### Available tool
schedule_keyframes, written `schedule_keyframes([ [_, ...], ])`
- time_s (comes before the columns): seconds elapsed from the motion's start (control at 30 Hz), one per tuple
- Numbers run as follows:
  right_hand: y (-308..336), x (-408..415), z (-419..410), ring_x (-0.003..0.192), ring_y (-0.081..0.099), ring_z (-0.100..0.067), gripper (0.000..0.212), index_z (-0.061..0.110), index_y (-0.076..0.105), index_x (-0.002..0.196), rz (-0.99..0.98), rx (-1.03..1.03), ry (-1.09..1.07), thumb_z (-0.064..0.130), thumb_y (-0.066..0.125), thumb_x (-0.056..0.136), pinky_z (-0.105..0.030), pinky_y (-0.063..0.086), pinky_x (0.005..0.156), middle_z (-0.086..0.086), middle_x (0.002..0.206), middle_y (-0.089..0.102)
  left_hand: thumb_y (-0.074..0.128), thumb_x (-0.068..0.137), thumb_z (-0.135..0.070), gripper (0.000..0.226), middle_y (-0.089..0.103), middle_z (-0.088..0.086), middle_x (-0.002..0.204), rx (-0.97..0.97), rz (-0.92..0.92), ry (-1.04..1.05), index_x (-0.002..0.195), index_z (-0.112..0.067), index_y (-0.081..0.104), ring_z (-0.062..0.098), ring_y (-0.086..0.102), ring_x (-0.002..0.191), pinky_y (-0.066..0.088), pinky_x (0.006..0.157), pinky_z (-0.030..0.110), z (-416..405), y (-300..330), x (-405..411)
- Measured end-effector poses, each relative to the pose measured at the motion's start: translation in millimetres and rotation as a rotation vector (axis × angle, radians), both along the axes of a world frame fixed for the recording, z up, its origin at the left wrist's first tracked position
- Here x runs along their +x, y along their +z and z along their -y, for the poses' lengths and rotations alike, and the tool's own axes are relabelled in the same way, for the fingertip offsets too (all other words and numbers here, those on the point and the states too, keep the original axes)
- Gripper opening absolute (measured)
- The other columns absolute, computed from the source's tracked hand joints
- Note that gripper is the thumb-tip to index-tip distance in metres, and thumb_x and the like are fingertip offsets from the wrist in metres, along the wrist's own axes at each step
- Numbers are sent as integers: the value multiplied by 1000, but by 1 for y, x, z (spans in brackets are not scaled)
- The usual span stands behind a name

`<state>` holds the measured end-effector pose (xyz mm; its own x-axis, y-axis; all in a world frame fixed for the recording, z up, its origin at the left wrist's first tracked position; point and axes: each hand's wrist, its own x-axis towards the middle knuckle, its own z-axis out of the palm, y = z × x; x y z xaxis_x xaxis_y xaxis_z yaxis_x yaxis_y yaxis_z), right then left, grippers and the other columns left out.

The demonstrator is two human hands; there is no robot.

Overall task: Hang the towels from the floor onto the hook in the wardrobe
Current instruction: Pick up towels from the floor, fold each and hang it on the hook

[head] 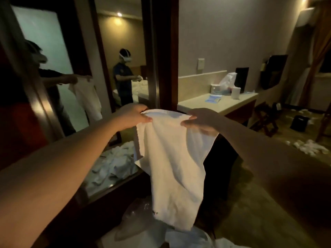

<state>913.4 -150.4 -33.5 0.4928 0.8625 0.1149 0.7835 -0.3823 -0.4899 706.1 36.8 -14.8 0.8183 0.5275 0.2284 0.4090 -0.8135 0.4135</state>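
A white towel hangs in front of me, stretched between both hands by its top edge. My left hand pinches the top left corner. My right hand grips the top right part, fingers curled into the cloth. The towel's lower end reaches down to a pile of white towels and clear plastic on the floor. The mirrored wardrobe door stands to the left and reflects me holding the towel. No hook is visible.
A dark wooden post rises behind the towel. A counter to the right carries a plastic bag, a cup and packets. More white cloths lie on the carpet at the far right, near a folding stand and a black bin.
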Motion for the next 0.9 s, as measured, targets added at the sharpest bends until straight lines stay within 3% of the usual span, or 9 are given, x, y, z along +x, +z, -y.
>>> schedule_keyframes([
  [0.07, 19, -17, -9, 115, 54, -20, 63, 23, 60, 134, 172, 0, 27, 62, 69, 85, -30, 34, 87, 0, 133, 61, 69, 91, -42, 40, 64, -4, 122, 10, -15, 35, 127, -25, 61, 11, 59, 96, 38, 65, 25, -1, 26, -34],
  [0.2, 49, -61, -29, 91, 51, -13, 38, 27, 58, 89, 277, 175, 117, 64, 65, 87, -24, 32, 66, 15, 93, 53, 69, 90, -44, 41, 64, -4, 115, 97, -30, 110, 125, -24, 63, 8, 57, 89, 37, 62, 24, 7, 64, -95],
  [0.3, 65, -95, -45, 103, 45, -13, 41, 21, 66, 100, 347, 231, 210, 60, 61, 92, -32, 39, 86, 11, 108, 48, 70, 90, -43, 34, 65, -6, 105, 121, -34, 176, 118, -25, 65, 6, 56, 87, 41, 66, 26, 12, 84, -145],
  [0.4, 73, -142, -62, 90, 54, -14, 47, 15, 64, 99, 249, 278, 215, 61, 58, 93, -30, 41, 76, 6, 99, 57, 72, 89, -42, 39, 67, -3, 116, 93, -40, 245, 122, -24, 66, 15, 62, 101, 49, 85, 34, 14, 97, -202],
  [0.53, 68, -214, -81, 75, 58, -12, 41, 24, 61, 82, 136, 361, 253, 64, 59, 91, -25, 38, 61, 3, 83, 61, 73, 88, -42, 62, 60, 0, 135, -24, -8, 355, 142, -20, 53, 24, 55, 126, 40, 108, 42, 17, 99, -282],
  [0.67, 65, -298, -89, 79, 57, -7, 30, 30, 68, 90, 81, 383, 314, 59, 62, 91, -22, 36, 62, 12, 86, 62, 70, 90, -37, 15, 72, -7, 99, -205, 37, 358, 104, -36, 67, 17, 68, 100, 49, 95, 40, 20, 98, -380],
  [0.77, 63, -359, -92, 78, 58, -10, 33, 25, 72, 88, -32, 381, 343, 58, 65, 90, -25, 36, 61, 6, 82, 64, 72, 84, -38, 12, 77, -5, 85, -319, 87, 376, 96, -37, 68, 16, 75, 76, 55, 70, 33, 25, 99, -456],
  [0.83, 62, -403, -93, 73, 56, -11, 30, 30, 66, 77, -51, 383, 353, 57, 66, 89, -25, 34, 59, 7, 76, 60, 72, 79, -45, 25, 75, -2, 91, -290, 53, 406, 103, -43, 65, 17, 72, 81, 50, 80, 32, 24, 97, -504],
  [0.9, 60, -445, -97, 75, 56, -11, 28, 29, 67, 80, -20, 396, 339, 55, 65, 91, -25, 34, 59, 6, 78, 60, 69, 84, -49, 40, 65, -6, 102, -196, -18, 446, 120, -34, 62, 16, 61, 94, 45, 95, 37, 22, 95, -549],
])
